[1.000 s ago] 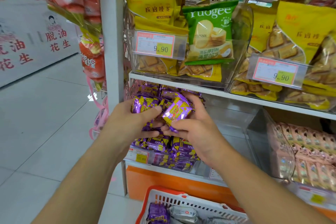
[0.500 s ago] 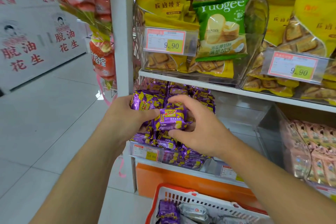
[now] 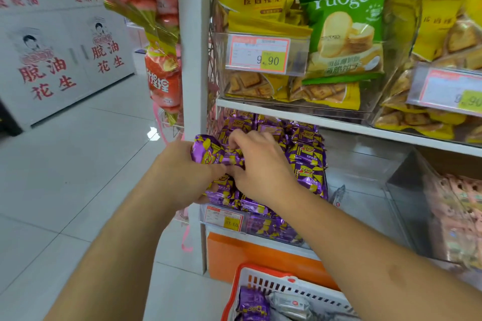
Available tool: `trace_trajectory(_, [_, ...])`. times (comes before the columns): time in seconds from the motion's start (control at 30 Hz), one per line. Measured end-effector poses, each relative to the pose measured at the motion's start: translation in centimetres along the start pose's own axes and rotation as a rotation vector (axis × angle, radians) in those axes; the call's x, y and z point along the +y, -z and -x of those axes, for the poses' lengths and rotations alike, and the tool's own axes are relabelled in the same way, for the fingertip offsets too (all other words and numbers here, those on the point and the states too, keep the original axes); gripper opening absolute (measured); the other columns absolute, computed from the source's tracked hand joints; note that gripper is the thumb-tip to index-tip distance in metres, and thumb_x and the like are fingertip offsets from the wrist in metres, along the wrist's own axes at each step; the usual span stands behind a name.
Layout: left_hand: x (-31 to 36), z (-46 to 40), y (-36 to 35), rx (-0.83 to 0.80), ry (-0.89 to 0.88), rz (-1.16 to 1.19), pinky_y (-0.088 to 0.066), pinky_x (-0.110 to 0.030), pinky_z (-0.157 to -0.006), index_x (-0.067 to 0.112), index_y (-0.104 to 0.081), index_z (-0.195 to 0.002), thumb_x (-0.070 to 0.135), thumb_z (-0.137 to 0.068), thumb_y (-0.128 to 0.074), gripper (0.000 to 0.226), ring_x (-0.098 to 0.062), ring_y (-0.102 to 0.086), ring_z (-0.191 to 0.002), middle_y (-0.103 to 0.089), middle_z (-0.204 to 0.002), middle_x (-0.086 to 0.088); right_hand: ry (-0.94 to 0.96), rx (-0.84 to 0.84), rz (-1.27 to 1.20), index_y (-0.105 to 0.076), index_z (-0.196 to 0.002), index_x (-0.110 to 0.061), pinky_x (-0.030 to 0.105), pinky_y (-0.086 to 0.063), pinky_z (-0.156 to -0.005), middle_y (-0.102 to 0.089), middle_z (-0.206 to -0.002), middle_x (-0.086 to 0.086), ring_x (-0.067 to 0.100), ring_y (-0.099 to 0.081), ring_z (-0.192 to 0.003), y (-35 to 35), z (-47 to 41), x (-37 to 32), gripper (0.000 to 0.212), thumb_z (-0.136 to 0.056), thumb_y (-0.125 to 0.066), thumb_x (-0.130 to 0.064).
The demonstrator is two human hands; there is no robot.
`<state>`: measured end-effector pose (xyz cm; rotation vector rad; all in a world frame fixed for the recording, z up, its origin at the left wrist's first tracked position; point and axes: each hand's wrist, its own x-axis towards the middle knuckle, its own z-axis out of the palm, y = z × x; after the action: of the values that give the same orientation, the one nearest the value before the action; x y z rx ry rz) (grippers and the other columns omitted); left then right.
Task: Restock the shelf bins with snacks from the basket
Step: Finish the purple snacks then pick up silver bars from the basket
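Both hands close on purple packs at the bin's front: the left hand (image 3: 182,172) curls around 1 pack (image 3: 208,152), the right hand (image 3: 258,164) pinches the packs beside it, fingers bent. The clear bin (image 3: 276,232) sits heaped under the shelf (image 3: 339,124); the basket (image 3: 263,279) waits below

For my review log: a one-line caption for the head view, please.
Both hands, left and right, settle purple snack packs into the shelf bin above the basket.
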<state>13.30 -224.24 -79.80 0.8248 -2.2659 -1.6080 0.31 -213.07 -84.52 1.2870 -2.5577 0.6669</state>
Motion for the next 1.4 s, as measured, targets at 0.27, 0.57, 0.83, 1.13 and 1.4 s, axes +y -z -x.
trace_trajectory(0.27, [-0.5, -0.5, 0.0, -0.055, 0.051, -0.007, -0.061, -0.032, -0.056, 0.007, -0.074, -0.088, 0.016, -0.092, -0.072, 0.010, -0.013, -0.070, -0.058, -0.076, -0.081, -0.016, 0.104, 0.028, 0.115, -0.063, -0.123, -0.026, 0.043, -0.042, -0.102, -0.054, -0.122, -0.001, 0.027, -0.041, -0.122, -1.4, 0.2, 1.6, 0.035, -0.091, -0.071, -0.038])
trace_trajectory(0.57, [0.1, -0.1, -1.0, -0.219, 0.096, 0.126, -0.063, -0.048, -0.085, 0.002, -0.070, -0.106, 0.019, -0.086, -0.070, 0.026, -0.027, -0.076, -0.083, -0.078, -0.092, -0.016, -0.030, 0.046, -0.141, -0.063, -0.135, -0.029, 0.040, -0.034, -0.113, -0.056, -0.135, -0.007, 0.019, -0.038, -0.131, 1.3, 1.9, 3.5, 0.040, -0.095, -0.062, -0.022])
trace_trajectory(0.83, [1.1, 1.5, -2.7, -0.366, 0.074, 0.180, -0.059, -0.035, -0.067, 0.010, -0.066, -0.119, 0.023, -0.086, -0.083, 0.039, -0.030, -0.078, -0.082, -0.078, -0.101, -0.017, -0.001, -0.030, -0.449, -0.044, -0.149, -0.038, 0.027, -0.053, -0.088, -0.042, -0.144, -0.015, 0.011, -0.056, -0.122, 6.4, 9.3, 4.0, 0.087, -0.078, -0.071, 0.005])
trace_trajectory(1.13, [2.2, 2.9, -5.7, -0.371, 0.087, 0.151, -0.061, -0.040, -0.062, 0.008, -0.068, -0.111, 0.036, -0.098, -0.068, 0.030, -0.033, -0.078, -0.078, -0.077, -0.099, -0.014, -0.045, 0.098, -0.364, -0.065, -0.124, -0.025, 0.022, -0.048, -0.090, -0.056, -0.125, -0.015, 0.009, -0.059, -0.115, 7.4, 12.2, 5.5, 0.050, -0.080, -0.086, -0.016])
trace_trajectory(1.4, [0.0, 0.9, -7.5, -0.257, -0.250, -0.338, -0.055, -0.023, -0.079, 0.033, -0.067, -0.109, 0.044, -0.076, -0.088, 0.041, -0.008, -0.069, -0.089, -0.069, -0.105, 0.012, -0.228, 0.053, -0.170, -0.066, -0.128, -0.026, 0.030, -0.048, -0.102, -0.043, -0.121, -0.019, 0.005, -0.053, -0.115, 5.8, 13.1, 8.0, 0.052, -0.082, -0.086, -0.039])
